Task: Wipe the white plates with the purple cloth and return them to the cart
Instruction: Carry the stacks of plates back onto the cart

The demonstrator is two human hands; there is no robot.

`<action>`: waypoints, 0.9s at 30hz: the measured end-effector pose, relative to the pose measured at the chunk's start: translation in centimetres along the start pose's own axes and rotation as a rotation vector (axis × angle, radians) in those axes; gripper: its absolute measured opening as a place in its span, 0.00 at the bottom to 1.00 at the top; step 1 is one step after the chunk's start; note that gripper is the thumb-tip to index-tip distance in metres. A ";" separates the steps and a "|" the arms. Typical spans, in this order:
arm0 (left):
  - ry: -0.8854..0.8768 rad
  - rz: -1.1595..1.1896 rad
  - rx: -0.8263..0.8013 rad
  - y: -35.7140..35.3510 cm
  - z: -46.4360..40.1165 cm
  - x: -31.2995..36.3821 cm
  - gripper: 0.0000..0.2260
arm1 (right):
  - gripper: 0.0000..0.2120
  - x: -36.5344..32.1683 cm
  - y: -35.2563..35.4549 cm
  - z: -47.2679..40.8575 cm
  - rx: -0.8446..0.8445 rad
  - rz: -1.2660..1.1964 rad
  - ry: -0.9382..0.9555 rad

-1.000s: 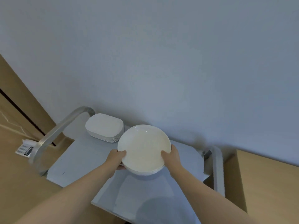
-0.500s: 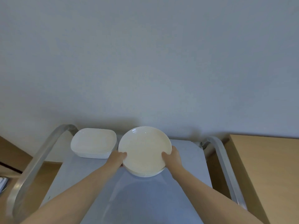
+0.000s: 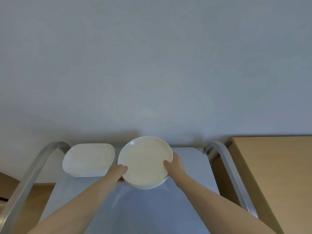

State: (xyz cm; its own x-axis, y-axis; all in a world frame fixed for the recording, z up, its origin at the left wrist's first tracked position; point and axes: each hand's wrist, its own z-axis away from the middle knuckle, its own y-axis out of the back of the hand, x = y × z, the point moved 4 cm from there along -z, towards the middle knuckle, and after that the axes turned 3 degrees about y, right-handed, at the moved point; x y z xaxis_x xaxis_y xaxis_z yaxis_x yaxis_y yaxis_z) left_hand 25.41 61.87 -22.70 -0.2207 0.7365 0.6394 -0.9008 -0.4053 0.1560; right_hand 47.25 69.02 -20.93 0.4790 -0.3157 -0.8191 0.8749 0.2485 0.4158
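Head view: stack of round white plates (image 3: pixel 145 162) gripped at opposite rims, left hand (image 3: pixel 118 172) and right hand (image 3: pixel 175 164) curled around edges (thumbs on top), over cart (image 3: pixel 189 174) beside stacked rectangular white dishes (image 3: pixel 88 159).

You have nothing to read here: no lettering, label, brand, number or sign shows on any surface in the head view.
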 end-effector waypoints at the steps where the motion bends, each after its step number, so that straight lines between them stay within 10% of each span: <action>1: 0.009 0.002 0.006 0.1 -0.1 -0.1 0.12 | 0.20 0.0 -0.1 0.0 -0.002 0.002 -0.005; 27: -0.059 -0.105 0.058 0.9 -2.5 0.0 0.08 | 0.19 1.1 -2.5 -0.9 -0.007 -0.064 -0.110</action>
State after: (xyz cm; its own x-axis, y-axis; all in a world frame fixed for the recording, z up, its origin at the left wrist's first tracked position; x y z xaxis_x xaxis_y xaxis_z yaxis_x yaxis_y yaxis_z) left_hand 23.67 62.87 -24.45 -0.1028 0.7442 0.6600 -0.8944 -0.3596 0.2661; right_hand 45.51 68.91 -23.18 0.4277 -0.4297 -0.7953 0.9035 0.2311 0.3610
